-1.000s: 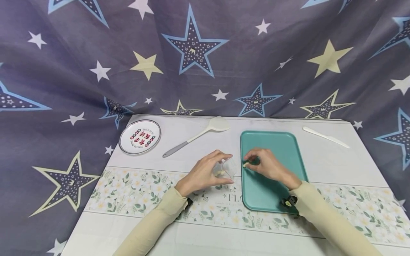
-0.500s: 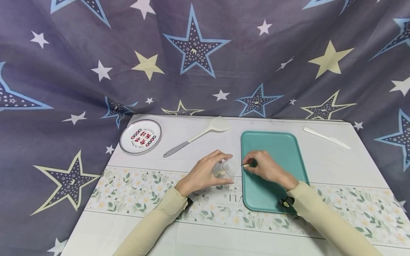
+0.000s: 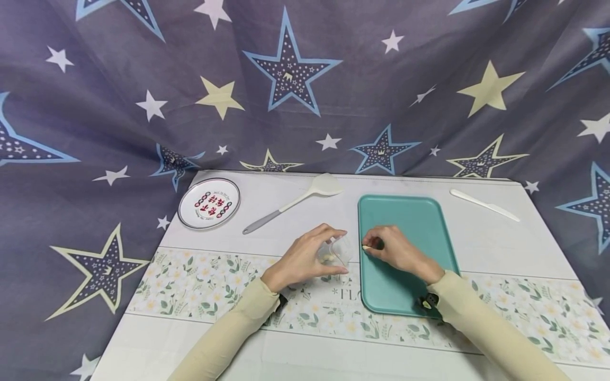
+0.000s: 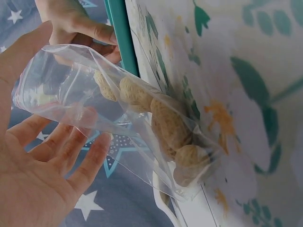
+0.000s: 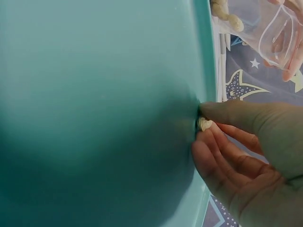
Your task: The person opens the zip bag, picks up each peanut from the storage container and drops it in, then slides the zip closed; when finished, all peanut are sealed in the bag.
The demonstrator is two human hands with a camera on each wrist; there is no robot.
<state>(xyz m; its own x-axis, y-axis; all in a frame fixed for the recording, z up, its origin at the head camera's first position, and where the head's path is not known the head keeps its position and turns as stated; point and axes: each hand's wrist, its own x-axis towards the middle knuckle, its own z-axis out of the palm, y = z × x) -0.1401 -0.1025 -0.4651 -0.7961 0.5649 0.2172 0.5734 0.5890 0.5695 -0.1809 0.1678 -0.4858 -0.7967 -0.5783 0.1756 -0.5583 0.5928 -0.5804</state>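
My left hand (image 3: 305, 256) holds a clear zip-top plastic bag (image 4: 113, 90), its thumb and fingers spread around the mouth, which gapes toward the tray. Several unshelled peanuts (image 4: 170, 125) lie in the bottom of the bag, which rests against the table. Over the left rim of a green tray (image 3: 405, 301), my right hand (image 3: 395, 248) pinches a small peanut (image 5: 204, 124) between thumb and fingers. Most of that peanut is hidden by the fingertips. The bag's opening is a short way left of the right hand.
Behind the left hand lies a white spatula (image 3: 324, 185) with a grey handle. A round white plate (image 3: 208, 203) with red writing sits at the back left. To the right of the tray is a white knife (image 3: 485, 204). A star-patterned curtain (image 3: 305, 137) hangs behind the table.
The right thumb and fingers have closed together on the peanut at the tray's left rim. My left hand and the bag stay in about the same place.
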